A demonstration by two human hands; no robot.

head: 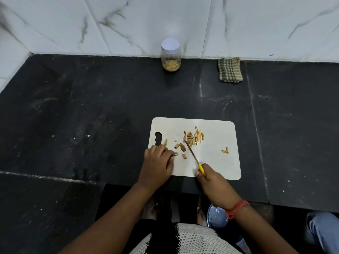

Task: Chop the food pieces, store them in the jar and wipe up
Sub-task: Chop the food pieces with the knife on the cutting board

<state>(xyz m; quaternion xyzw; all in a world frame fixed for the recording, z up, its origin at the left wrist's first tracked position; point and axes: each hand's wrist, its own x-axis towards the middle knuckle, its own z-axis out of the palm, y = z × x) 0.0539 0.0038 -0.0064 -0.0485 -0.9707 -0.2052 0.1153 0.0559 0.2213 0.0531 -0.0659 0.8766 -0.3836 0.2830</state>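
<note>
A white cutting board (216,158) lies on the black counter. Tan food pieces (193,137) are heaped near its middle, a few more lie loose by my left hand, and one sits alone at the right (225,150). My right hand (207,174) grips a yellow-handled knife (192,154) whose tip points into the heap. My left hand (158,161) rests with curled fingers on the board's left edge, beside the loose pieces. A clear jar (171,55) with a white lid, partly filled with tan pieces, stands at the back wall. A checked cloth (230,69) lies folded to its right.
The black stone counter (91,116) is speckled with white crumbs. Marble-look wall tiles (128,24) close off the back and left. Below the counter edge a blue round lid or plate (216,216) sits near my right wrist. A person's jeans-clad knee (322,230) shows at the bottom right.
</note>
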